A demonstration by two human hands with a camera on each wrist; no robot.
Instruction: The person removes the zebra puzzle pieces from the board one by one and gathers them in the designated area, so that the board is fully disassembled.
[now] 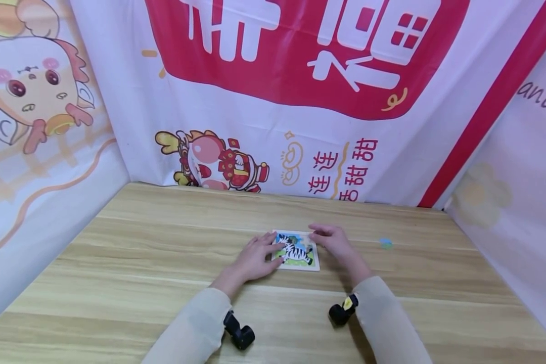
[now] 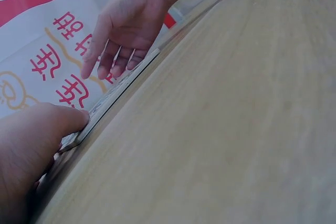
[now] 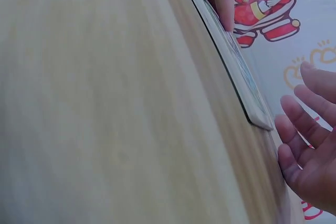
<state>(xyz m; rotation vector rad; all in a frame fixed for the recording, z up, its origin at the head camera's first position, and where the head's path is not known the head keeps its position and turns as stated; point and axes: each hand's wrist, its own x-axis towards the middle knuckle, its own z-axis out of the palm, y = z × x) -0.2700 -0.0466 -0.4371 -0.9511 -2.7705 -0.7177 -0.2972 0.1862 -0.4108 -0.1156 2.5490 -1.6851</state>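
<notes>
A flat, thin board [image 1: 298, 264] with a zebra picture, blue sky, green ground and a pale border lies on the table. My left hand [image 1: 255, 257] rests on its left side, fingers spread over the picture and thumb near the lower left corner. In the left wrist view that thumb [image 2: 76, 120] presses on the board's edge. My right hand [image 1: 334, 240] is at the upper right corner, its fingertips overlapping the board in the head view. Seen from the right wrist, its fingers [image 3: 296, 121] are loosely bent and hold nothing.
A small blue-green piece [image 1: 385, 243] lies on the wooden table [image 1: 164, 242] to the right of my right hand. Printed cloth hangings [image 1: 255, 121] stand along the back and both sides. Each wrist wears a black camera [image 1: 240, 333].
</notes>
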